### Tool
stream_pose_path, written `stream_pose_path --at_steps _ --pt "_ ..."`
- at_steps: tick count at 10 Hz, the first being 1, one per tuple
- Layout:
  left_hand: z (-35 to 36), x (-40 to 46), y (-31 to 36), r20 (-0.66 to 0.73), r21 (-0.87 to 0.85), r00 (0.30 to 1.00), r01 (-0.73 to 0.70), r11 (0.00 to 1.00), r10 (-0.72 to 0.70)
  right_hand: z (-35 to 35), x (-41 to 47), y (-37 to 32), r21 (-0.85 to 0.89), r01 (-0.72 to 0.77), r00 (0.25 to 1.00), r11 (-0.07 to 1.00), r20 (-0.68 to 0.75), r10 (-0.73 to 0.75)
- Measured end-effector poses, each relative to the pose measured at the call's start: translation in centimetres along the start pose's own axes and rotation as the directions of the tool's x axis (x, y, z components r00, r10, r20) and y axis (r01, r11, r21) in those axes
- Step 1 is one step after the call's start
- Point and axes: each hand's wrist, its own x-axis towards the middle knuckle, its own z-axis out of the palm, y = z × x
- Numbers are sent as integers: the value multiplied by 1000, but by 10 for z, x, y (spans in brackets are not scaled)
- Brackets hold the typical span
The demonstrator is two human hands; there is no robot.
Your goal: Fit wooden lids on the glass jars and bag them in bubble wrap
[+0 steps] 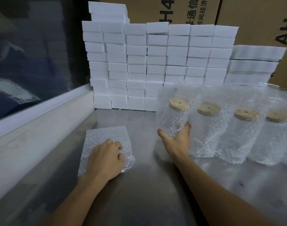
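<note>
Bagged jar [173, 118] with wooden lid [179, 103], right of frame center, gripped low by right hand [177, 141], thumb and fingers curled around its base through the bubble wrap. Beside it toward the right edge, three more bagged jars [206, 128] upright in a row on metal table [139, 185]. Lower left of center, flat bubble wrap bags [105, 141] under left hand [107, 159], fingers curled and pinching the top sheet; white foam blocks [155, 62] stacked behind.

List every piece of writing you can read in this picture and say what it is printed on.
"H4": black print, turned sideways, on the left cardboard box, cut off by the frame.
"通信": on the same box; the smaller Chinese column beside it is too blurred to read surely.
"AH": large black letters on the right cardboard box, cut off.
Nothing else carries readable text.
</note>
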Motion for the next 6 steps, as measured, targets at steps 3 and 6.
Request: stream_pose_path --at_steps 3,6 --pt "7 -1 0 -72 -12 997 -24 1000 23 2 2 5 -37 -26 999 999 35 27" --pt "5 -19 10 -145 -40 971 -197 980 189 -29 -37 3 36 -54 992 998 112 50"
